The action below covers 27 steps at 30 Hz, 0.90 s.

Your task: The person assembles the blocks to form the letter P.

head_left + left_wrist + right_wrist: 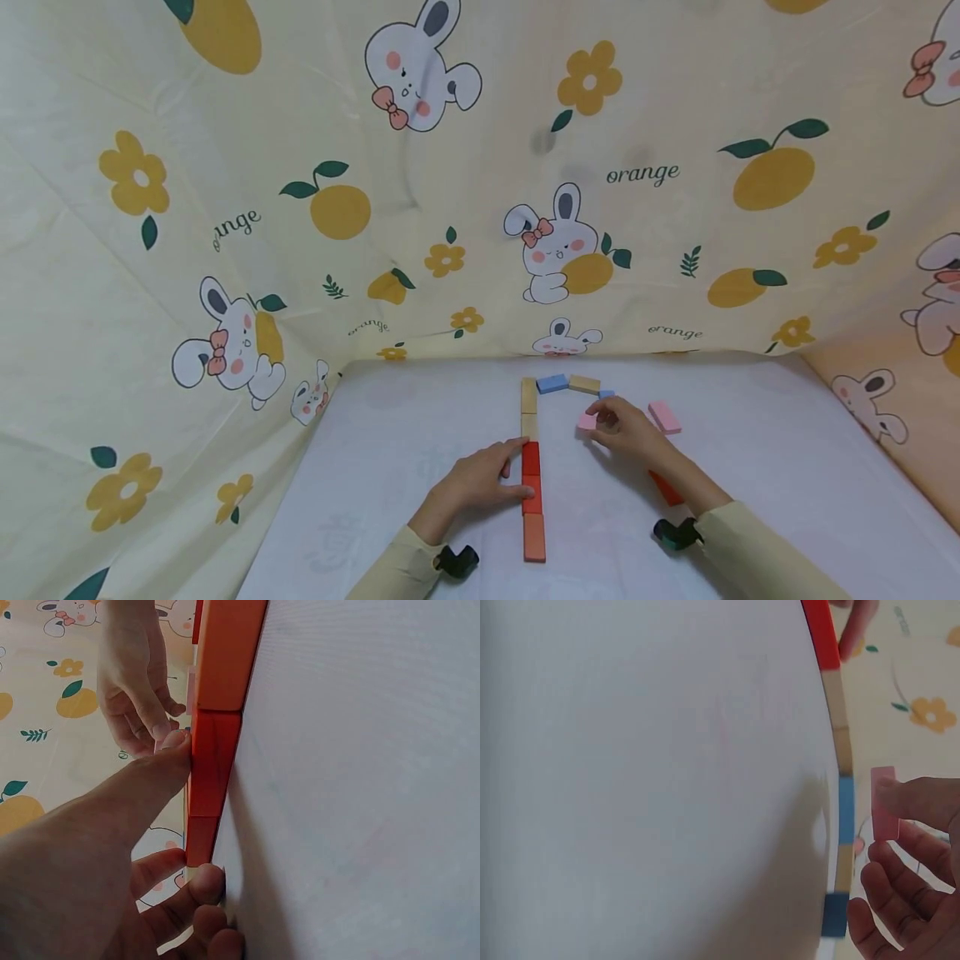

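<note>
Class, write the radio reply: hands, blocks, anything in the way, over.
Left hand touching red blocks. Right hand pinching a pink block. Nothing plainly in the way; second pink block lies beside that hand.

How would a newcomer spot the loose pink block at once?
On the white table, find the right hand. Just to its right in the head view lies the loose pink block. The held block is also pink, but gripped; the red block lies nearer.

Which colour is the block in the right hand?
The block is pink; the right wrist view shows it best.
</note>
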Motion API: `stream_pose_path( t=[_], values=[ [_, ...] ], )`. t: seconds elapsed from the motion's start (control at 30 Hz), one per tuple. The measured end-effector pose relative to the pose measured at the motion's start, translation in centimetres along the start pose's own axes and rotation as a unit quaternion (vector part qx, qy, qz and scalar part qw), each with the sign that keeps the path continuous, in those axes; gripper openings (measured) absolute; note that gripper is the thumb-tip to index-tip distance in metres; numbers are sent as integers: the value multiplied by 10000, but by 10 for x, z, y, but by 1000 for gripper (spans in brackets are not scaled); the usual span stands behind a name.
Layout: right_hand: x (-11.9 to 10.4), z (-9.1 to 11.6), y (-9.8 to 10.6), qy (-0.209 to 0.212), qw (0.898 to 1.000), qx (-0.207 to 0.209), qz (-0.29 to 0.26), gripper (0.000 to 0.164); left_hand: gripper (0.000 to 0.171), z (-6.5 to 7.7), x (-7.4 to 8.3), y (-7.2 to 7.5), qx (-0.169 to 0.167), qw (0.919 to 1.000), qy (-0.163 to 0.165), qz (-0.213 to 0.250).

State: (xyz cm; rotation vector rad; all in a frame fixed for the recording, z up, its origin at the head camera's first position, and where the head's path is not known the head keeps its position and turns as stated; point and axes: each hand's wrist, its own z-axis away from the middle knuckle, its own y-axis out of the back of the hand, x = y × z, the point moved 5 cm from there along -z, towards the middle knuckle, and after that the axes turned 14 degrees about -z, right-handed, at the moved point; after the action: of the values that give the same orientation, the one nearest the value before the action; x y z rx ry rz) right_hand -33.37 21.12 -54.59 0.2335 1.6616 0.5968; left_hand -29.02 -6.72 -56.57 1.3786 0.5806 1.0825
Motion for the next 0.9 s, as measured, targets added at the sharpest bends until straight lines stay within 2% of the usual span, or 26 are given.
stream_pose_path(
  t=[0.17,0.47,0.9],
  values=[
    [-6,-4,-15,126,9997,-210,40,33,89,0,0,1,39,10000,-35,-28],
    [-11,-11,-39,13,9984,-563,-9,31,88,1,2,4,63,9999,-91,-31],
    [-8,-24,-56,-35,9969,-784,34,29,88,1,2,3,-10,10000,-3,25]
  ],
)
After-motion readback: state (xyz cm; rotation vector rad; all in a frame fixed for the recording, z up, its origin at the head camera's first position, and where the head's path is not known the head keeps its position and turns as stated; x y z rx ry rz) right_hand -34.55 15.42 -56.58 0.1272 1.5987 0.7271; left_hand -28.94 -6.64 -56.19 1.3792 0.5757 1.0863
